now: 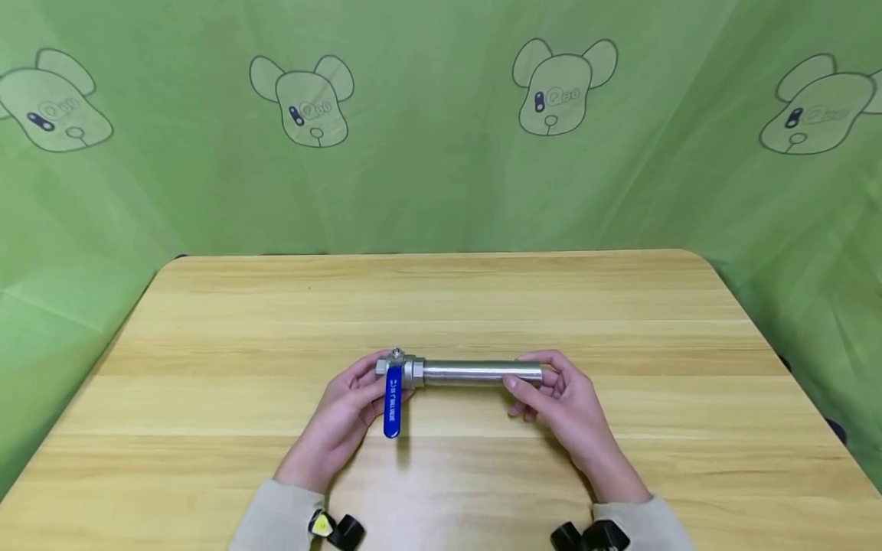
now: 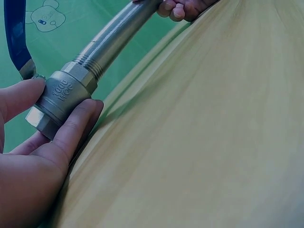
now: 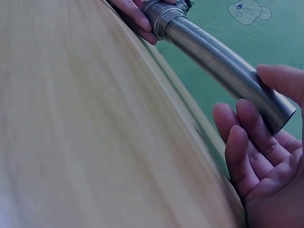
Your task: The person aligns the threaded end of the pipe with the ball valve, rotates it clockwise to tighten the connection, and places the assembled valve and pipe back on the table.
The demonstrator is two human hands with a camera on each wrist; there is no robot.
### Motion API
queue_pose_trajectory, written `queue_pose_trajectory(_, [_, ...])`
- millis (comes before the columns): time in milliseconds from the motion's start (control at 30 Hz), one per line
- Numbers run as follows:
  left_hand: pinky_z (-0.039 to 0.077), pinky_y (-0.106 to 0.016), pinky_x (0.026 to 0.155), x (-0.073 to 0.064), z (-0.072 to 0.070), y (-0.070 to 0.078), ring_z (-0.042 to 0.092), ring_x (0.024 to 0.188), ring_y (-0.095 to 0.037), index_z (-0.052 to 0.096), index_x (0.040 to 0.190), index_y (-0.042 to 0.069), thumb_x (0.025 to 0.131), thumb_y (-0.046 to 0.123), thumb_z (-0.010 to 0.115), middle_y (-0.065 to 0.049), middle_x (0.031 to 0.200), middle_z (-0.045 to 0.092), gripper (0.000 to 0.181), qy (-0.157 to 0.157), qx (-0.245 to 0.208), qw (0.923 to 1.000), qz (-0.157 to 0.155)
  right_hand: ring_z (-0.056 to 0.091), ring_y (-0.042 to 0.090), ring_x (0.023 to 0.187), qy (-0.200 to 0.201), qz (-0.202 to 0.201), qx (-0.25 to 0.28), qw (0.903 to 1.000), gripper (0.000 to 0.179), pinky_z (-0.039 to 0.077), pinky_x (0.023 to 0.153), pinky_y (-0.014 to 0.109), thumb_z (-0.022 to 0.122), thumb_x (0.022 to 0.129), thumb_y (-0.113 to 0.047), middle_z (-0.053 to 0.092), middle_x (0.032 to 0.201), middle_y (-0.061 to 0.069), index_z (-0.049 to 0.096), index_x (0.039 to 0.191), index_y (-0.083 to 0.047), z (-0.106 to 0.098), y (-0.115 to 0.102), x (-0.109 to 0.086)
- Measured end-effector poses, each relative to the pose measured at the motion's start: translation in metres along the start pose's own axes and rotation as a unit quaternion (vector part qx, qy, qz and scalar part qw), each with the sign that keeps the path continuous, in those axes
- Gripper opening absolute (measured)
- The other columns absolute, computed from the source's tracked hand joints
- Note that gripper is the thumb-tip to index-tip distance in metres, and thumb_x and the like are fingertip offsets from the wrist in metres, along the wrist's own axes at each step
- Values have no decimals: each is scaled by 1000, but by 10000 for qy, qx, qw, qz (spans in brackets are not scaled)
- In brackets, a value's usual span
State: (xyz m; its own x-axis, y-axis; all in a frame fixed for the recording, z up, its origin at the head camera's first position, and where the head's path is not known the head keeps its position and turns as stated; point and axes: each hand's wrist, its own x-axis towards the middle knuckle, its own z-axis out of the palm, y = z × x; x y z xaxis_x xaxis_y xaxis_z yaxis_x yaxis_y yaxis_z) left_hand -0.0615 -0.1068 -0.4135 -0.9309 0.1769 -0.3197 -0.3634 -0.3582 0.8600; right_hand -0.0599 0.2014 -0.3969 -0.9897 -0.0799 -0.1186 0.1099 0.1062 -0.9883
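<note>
A steel ball valve (image 1: 416, 372) with a blue lever handle (image 1: 392, 404) is joined to a straight metal pipe (image 1: 475, 372). My left hand (image 1: 342, 417) grips the valve body, thumb on the near side and fingers beneath. The handle points toward me, across the pipe's line. Threads (image 2: 90, 65) show where the pipe enters the valve. Around the pipe's free right end, my right hand (image 1: 561, 402) pinches with the thumb above and fingers below. In the right wrist view the pipe end (image 3: 284, 118) is open and plain. The joined piece is held level above the table.
A light wood-grain table (image 1: 441, 306) spreads beneath both hands. Behind it and at the sides hangs a green cloth (image 1: 427, 191) printed with bear heads. Black wrist devices (image 1: 347, 532) sit at both grey sleeves (image 1: 279, 516).
</note>
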Motion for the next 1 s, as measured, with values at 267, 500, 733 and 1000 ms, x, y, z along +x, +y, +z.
queue_pose_trajectory(267, [62, -36, 111, -1, -2, -1, 73, 123, -20, 43, 159, -1, 103, 0, 61, -25, 161, 53, 58, -18, 61, 10000, 70, 77, 17, 72, 94, 187, -195, 9996, 44, 65, 62, 27, 78, 100, -19, 81, 94, 3, 57, 131, 2, 2, 0, 0])
queue_pose_trajectory(500, [61, -35, 112, -1, -2, 0, 72, 124, -19, 42, 160, 0, 104, 0, 61, -23, 162, 52, 59, -64, 36, 10000, 25, 77, 19, 69, 248, 208, -368, 9988, 40, 65, 61, 27, 75, 103, -27, 78, 80, 5, 57, 124, 2, 2, 0, 1])
queue_pose_trajectory(733, [60, -36, 113, -2, -2, 2, 73, 121, -15, 41, 161, 0, 105, 0, 59, -24, 162, 51, 59, -83, 0, 10000, 30, 74, 19, 62, 438, 314, -362, 9979, 41, 62, 57, 26, 70, 106, -35, 76, 69, 3, 58, 119, 1, 5, -1, 3])
queue_pose_trajectory(1000, [60, -35, 113, -2, -1, 2, 72, 122, -15, 39, 162, 0, 106, -1, 56, -24, 163, 49, 59, -96, -151, 9998, 35, 80, 19, 74, 104, -162, 112, 9998, 48, 64, 62, 24, 81, 94, -5, 83, 88, 2, 58, 135, 3, 3, -1, -1])
